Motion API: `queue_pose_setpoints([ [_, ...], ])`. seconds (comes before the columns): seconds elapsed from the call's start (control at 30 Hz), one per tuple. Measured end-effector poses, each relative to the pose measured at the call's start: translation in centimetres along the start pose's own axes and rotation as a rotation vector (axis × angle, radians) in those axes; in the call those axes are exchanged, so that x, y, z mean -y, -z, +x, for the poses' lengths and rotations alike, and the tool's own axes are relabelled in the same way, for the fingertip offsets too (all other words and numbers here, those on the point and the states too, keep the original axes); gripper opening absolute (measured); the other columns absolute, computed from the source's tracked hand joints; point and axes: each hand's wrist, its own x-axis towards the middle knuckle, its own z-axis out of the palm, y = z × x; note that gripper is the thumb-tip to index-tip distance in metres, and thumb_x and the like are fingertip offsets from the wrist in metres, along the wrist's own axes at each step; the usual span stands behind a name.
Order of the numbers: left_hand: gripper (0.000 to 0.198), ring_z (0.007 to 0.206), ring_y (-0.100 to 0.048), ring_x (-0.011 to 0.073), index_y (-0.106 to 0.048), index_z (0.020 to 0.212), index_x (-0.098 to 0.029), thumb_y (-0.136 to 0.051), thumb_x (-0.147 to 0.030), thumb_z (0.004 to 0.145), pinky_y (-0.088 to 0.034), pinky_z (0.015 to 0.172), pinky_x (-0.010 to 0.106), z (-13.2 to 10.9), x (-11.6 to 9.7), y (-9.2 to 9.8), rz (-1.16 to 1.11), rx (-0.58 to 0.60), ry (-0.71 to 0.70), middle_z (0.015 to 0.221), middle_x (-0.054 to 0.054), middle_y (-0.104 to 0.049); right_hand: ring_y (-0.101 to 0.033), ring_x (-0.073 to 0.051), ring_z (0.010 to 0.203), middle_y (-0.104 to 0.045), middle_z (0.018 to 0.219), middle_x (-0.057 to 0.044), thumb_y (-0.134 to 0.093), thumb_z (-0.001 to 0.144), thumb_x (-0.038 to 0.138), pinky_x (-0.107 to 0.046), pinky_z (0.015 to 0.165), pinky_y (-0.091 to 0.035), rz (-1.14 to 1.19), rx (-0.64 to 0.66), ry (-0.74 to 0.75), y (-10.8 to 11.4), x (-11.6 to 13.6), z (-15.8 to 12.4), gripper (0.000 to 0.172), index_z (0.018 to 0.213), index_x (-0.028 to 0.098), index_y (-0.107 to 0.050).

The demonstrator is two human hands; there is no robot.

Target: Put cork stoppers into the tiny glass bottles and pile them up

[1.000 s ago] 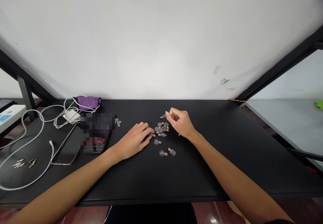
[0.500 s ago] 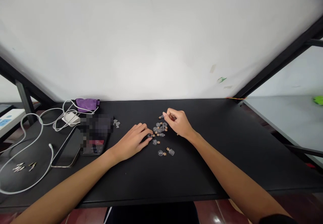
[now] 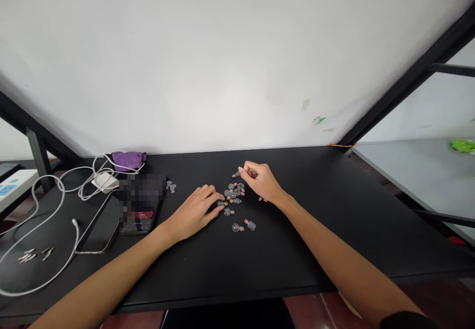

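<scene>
Right grip (image 3: 261, 181): narrow, pinching a tiny corked vial (image 3: 236, 174) at the fingertips.
Left grip (image 3: 195, 213): curled, tips against a second vial (image 3: 221, 203); holding or not, cannot tell.
Other vials (image 3: 233, 193): loose cluster between both hands, on the black surface (image 3: 297, 250), nearer its far edge.

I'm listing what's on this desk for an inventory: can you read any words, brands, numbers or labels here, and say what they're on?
Nothing is legible: the corked glass bottles show no labels, the white charger and the power strip carry only marks too small or blurred to read, and the pixelated patch hides whatever lies under it.
</scene>
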Motion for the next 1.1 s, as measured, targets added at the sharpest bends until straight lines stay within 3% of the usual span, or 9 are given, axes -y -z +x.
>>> queue_pose_setpoints([
  [0.27, 0.022, 0.099, -0.056, 0.0222, -0.06, 0.124, -0.024, -0.047, -0.031, 0.108, -0.046, 0.092, 0.039, 0.1, -0.3, 0.0, -0.033, -0.011, -0.001, 0.109, 0.006, -0.06, -0.027, -0.011, 0.054, -0.029, 0.058, 0.007, -0.054, 0.1, 0.041, -0.027, 0.054, -0.025, 0.022, 0.009, 0.008, -0.1, -0.2, 0.0, 0.042, 0.067, 0.022, -0.034],
  [0.47, 0.02, 0.1, -0.056, 0.0212, -0.06, 0.122, -0.023, -0.046, -0.029, 0.108, -0.046, 0.094, 0.037, 0.0, -0.4, -0.1, -0.076, -0.09, 0.004, 0.108, 0.006, -0.059, -0.027, -0.011, 0.054, -0.029, 0.058, 0.007, -0.054, 0.1, 0.042, -0.028, 0.054, -0.026, 0.03, 0.014, 0.026, 0.0, -0.2, 0.0, 0.043, 0.068, 0.022, -0.034],
  [0.73, 0.018, 0.098, -0.057, 0.0186, -0.064, 0.114, -0.022, -0.049, -0.023, 0.104, -0.047, 0.09, 0.033, 0.5, 1.4, -0.5, -0.242, -0.45, 0.215, 0.105, 0.005, -0.059, -0.026, -0.011, 0.055, -0.029, 0.058, 0.007, -0.054, 0.1, 0.046, -0.029, 0.055, -0.024, -0.07, 0.056, 0.007, 1.7, -0.9, 0.5, 0.044, 0.068, 0.022, -0.035],
  [1.1, 0.026, 0.101, -0.066, 0.0197, -0.071, 0.118, -0.024, -0.051, -0.032, 0.102, -0.051, 0.09, 0.033, 0.7, 2.1, -0.5, -0.441, -0.483, 0.383, 0.121, 0.003, -0.073, -0.025, -0.012, 0.057, -0.03, 0.06, 0.006, -0.053, 0.1, 0.051, -0.029, 0.057, -0.025, -0.151, 0.102, -0.05, 2.8, -2.0, 0.6, 0.046, 0.069, 0.022, -0.036],
])
